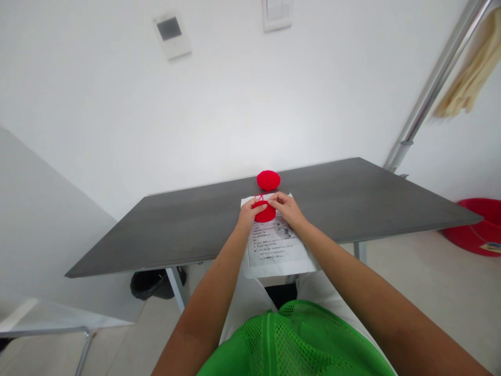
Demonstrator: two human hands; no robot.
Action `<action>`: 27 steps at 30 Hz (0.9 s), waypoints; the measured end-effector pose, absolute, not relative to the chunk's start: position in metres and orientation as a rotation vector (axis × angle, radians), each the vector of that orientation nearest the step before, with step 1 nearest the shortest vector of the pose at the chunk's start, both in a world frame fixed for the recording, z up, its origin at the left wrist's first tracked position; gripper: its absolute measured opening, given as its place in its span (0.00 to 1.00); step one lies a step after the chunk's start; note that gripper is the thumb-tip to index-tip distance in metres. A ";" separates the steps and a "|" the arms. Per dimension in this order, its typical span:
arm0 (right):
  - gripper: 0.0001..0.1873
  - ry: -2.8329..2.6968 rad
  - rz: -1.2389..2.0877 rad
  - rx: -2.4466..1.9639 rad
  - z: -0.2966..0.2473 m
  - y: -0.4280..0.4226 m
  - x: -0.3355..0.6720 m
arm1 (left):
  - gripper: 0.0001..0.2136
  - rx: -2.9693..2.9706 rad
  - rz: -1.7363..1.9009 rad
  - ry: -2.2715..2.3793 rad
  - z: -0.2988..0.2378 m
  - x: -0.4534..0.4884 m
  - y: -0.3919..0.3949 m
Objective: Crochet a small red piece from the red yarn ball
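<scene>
My left hand (249, 211) grips the left side of a red rounded piece (265, 214), which looks like knitted or crocheted yarn work, with the thumb lying across its front. At the upper right edge of the piece my right hand (285, 204) is closed in a pinch. A thin dark tip shows just above its fingers, too small to name. A loop of red yarn (259, 197) stands up between the hands. Behind them on the table rests a red ball of yarn (268, 180). Below the hands lies a printed sheet (274, 253), its near end hanging over the table edge.
The dark grey table (188, 224) stands against a white wall with a wall panel (172, 34) and a switch (277, 13). A black bag (152, 283) lies under it. A red basin (473, 227) is on the floor at right, below hanging pale gloves (465, 89).
</scene>
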State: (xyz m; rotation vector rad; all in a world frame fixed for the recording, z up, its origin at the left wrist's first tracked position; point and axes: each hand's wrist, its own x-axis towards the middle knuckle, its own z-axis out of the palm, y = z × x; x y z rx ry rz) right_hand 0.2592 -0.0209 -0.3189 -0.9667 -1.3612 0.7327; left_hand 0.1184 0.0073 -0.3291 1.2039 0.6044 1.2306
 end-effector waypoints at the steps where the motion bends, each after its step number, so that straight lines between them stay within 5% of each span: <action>1: 0.10 -1.361 0.733 -0.965 -0.319 -0.021 0.259 | 0.14 1.204 1.229 0.601 -0.329 0.118 0.008; 27: 0.09 -1.353 0.695 -1.004 -0.319 -0.022 0.258 | 0.14 1.185 1.238 0.622 -0.329 0.120 0.007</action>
